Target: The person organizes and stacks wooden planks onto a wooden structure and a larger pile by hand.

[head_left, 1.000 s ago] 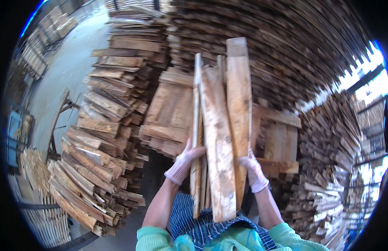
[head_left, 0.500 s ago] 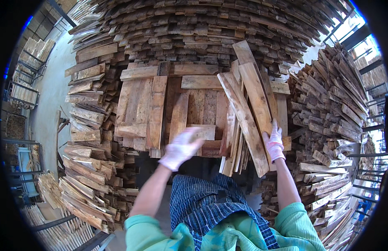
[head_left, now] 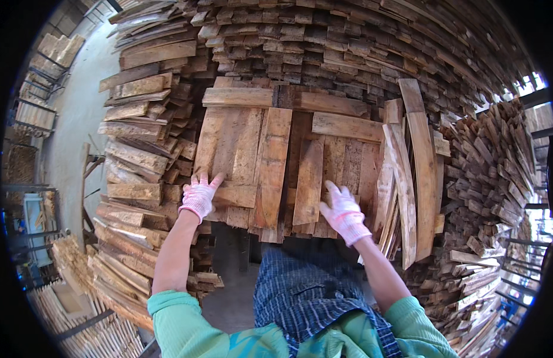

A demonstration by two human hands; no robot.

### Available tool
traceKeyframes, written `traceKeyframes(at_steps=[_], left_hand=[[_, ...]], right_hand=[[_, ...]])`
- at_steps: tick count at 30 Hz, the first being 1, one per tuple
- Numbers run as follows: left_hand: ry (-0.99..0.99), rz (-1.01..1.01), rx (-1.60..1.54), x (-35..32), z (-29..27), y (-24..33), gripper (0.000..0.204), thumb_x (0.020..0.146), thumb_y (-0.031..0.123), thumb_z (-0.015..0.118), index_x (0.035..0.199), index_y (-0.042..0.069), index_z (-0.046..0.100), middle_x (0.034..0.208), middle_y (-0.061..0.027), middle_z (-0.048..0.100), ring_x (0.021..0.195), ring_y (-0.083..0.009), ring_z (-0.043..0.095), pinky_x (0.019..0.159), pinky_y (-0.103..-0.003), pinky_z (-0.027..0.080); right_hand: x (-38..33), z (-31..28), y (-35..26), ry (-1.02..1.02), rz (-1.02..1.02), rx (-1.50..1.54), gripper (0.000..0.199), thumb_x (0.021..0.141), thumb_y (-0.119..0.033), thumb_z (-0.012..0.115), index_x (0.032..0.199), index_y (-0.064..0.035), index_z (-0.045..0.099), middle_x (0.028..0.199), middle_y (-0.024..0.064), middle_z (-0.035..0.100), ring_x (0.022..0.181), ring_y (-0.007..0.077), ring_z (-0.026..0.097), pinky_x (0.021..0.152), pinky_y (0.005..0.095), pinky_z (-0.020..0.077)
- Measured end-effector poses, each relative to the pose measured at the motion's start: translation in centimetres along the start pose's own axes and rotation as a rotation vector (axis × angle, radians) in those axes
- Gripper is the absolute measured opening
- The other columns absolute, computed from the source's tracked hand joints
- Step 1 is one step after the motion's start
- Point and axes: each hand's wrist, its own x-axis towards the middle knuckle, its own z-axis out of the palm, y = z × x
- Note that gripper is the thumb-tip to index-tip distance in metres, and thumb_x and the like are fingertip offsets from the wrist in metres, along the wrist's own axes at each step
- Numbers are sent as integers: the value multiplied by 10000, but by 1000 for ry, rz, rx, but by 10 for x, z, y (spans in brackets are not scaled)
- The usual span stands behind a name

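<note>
The left hand (head_left: 199, 196) is spread at the end of a crosswise board (head_left: 237, 196). The right hand (head_left: 344, 213), spread and released, is just beside a slanted board (head_left: 308, 182).

Head view, single: wide fisheye, left one of a head-worn pair; upright, unmirrored. Faces steeply down and forward over the apron (head_left: 312, 298) to the left hand (head_left: 199, 196), right hand (head_left: 344, 212) and board pile (head_left: 273, 164), all near; plank stack (head_left: 348, 56) farther off, at top.
</note>
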Motion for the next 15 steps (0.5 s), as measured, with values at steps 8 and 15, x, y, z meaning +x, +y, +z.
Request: traceKeyframes(at_steps=[8, 15], left_hand=[[142, 321, -5, 32, 20, -42, 870, 656, 239, 919, 1389, 137, 460, 1372, -141, 507, 1339, -443, 440, 1040, -573, 460], [191, 340, -10, 38, 31, -68, 998, 572, 293, 944, 1409, 86, 440, 1401, -140, 487, 1346, -409, 429, 1034, -563, 458]], right_hand=[[68, 61, -81, 52, 380, -300, 898, 875, -576, 664, 1594, -186, 294, 1477, 261, 434, 1357, 433, 439, 1096, 610, 346], [-8, 21, -57, 423, 186, -167, 813, 777, -414, 769, 1486, -171, 454, 1282, 280, 530, 1166, 459, 522, 994, 579, 422]])
